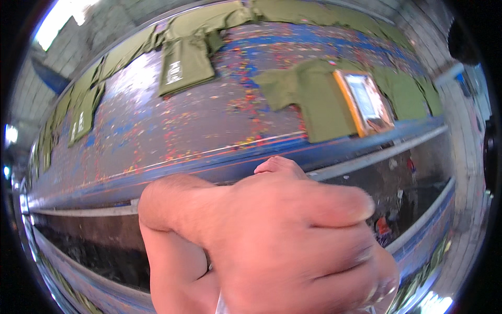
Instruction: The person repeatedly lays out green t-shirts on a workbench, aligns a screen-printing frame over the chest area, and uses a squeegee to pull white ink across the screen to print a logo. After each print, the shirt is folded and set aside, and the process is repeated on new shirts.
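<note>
Close to the view and blurred by motion, my left hand [282, 235] fills the lower middle, its arm bent and coming in from the lower left. The fingers are curled closed. Below them, a pale or clear edge [221, 305] peeks out, too little to name. More skin shows past the fist at its far side and lower right; it seems to be part of my right hand [386, 277], its fingers mostly hidden. Beyond the hands, an orange-edged printing frame [364, 102] lies on an olive green T-shirt [320, 104] at the long table's near edge.
The long table [141, 123] is dark and speckled with paint. More olive shirts lie along its far side, one with a white print [185, 64] hanging inward. A dark gap with litter [383, 230] separates it from another blue-edged table [418, 230]. A block wall [112, 29] stands behind.
</note>
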A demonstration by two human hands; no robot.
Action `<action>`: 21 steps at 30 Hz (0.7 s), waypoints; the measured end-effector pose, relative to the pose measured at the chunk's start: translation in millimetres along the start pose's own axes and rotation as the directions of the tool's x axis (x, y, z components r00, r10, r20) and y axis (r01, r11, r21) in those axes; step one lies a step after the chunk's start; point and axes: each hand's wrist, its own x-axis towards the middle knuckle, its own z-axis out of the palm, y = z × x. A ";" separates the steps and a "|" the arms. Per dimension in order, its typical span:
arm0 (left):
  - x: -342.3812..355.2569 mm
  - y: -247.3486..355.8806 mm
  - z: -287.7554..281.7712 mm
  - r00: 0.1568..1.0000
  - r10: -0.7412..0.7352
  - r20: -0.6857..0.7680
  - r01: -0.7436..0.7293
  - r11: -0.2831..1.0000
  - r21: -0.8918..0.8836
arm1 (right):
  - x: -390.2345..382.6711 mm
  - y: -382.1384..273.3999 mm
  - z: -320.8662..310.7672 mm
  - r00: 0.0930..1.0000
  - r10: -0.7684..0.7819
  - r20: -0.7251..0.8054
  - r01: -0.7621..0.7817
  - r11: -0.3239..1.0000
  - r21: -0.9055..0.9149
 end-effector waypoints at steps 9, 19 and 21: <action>-68.8 20.6 34.5 0.665 -0.309 0.680 0.221 0.951 0.217 | -173.4 -19.1 -93.7 0.959 0.191 -0.208 -0.217 0.970 -0.111; -185.8 -25.5 21.7 0.502 -0.644 0.577 0.393 0.764 0.512 | -244.6 -7.6 -156.8 0.835 0.307 -0.457 -0.389 0.916 -0.095; -196.1 -38.6 14.8 0.466 -0.692 0.552 0.402 0.721 0.564 | -244.2 -2.5 -167.0 0.831 0.320 -0.455 -0.406 0.908 -0.105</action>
